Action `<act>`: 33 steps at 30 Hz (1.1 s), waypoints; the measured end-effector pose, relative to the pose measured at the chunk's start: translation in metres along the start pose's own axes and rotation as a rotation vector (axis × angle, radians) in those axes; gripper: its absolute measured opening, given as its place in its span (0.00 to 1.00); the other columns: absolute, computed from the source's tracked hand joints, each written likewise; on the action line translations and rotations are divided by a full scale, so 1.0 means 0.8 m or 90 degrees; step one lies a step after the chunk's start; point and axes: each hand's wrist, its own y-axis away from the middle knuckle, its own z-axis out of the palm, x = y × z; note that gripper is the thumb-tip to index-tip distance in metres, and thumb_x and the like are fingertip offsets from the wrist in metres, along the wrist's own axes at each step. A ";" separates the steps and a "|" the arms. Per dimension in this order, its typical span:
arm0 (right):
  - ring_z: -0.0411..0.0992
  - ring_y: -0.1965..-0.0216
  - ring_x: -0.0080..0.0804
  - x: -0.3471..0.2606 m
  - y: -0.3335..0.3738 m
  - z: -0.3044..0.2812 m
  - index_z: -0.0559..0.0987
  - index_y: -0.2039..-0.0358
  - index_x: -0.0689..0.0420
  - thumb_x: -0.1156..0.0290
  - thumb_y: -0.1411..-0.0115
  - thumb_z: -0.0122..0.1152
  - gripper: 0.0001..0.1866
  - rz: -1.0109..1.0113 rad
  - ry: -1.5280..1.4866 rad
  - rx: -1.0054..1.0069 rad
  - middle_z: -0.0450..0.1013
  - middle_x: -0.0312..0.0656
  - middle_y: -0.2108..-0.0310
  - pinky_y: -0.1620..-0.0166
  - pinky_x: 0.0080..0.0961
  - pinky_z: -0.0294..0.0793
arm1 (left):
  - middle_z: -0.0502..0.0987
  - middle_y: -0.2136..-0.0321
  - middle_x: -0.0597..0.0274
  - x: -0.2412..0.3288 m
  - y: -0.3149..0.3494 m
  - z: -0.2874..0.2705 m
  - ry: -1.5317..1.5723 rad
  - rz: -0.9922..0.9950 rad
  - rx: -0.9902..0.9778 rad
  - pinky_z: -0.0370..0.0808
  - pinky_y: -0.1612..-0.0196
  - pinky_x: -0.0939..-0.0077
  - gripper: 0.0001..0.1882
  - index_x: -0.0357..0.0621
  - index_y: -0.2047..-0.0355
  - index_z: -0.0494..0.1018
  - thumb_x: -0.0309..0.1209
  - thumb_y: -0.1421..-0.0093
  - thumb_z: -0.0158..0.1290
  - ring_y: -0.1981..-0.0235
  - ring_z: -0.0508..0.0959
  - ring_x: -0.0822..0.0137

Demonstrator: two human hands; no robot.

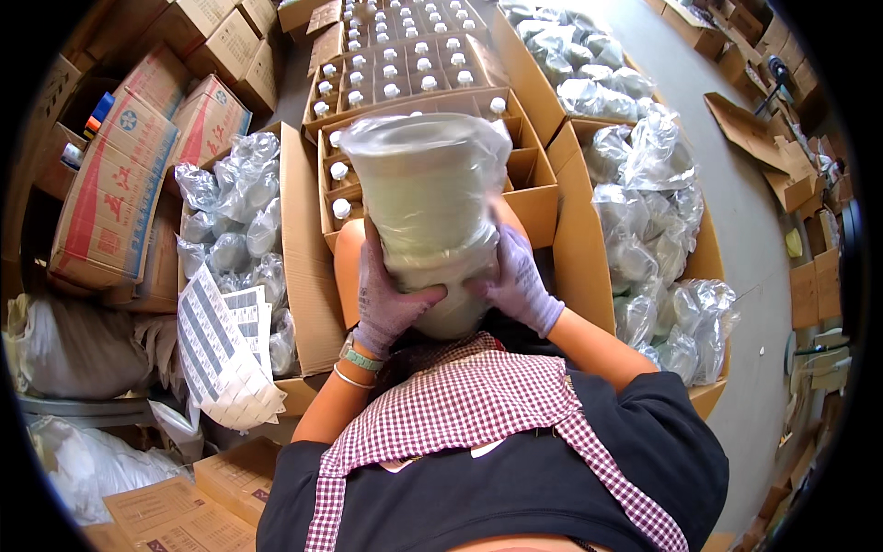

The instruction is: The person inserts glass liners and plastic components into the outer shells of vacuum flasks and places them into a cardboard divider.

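Gripped at centre, a tall film-wrapped cylindrical bundle (428, 202) leans toward 12 o'clock, above a seated person's lap. The gloved left hand (391, 308) at 7 o'clock and right hand (522, 281) at 4 o'clock are part-curled around its lower half, thumbs in front, other fingertips largely hidden. Slick, loose film could slide under the gloves, and with the grip so low, the wide top could tip onto the capped bottles (339, 172) in the divided carton (531, 204) at 12 o'clock.
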 end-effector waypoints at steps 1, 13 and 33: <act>0.57 0.29 0.60 0.005 0.017 0.005 0.52 0.26 0.65 0.44 0.50 0.73 0.62 -0.026 0.155 -0.020 0.61 0.60 0.32 0.29 0.50 0.53 | 0.68 0.41 0.40 -0.008 0.006 0.001 -0.015 -0.017 -0.005 0.69 0.37 0.52 0.74 0.36 0.26 0.44 0.45 0.68 0.78 0.40 0.70 0.42; 0.73 0.47 0.49 -0.095 -0.130 -0.155 0.80 0.50 0.58 0.62 0.45 0.67 0.23 -0.323 0.132 0.240 0.76 0.46 0.51 0.41 0.50 0.70 | 0.78 0.59 0.44 0.010 0.066 0.002 -0.279 -0.107 -0.192 0.78 0.54 0.55 0.39 0.37 0.49 0.72 0.47 0.55 0.74 0.57 0.79 0.44; 0.77 0.50 0.43 -0.009 -0.229 -0.102 0.82 0.54 0.59 0.59 0.44 0.73 0.21 -0.272 -0.434 -0.022 0.79 0.47 0.54 0.42 0.40 0.73 | 0.73 0.44 0.47 0.098 -0.133 -0.022 0.043 0.243 -0.056 0.66 0.32 0.56 0.31 0.38 0.44 0.70 0.56 0.26 0.41 0.42 0.73 0.51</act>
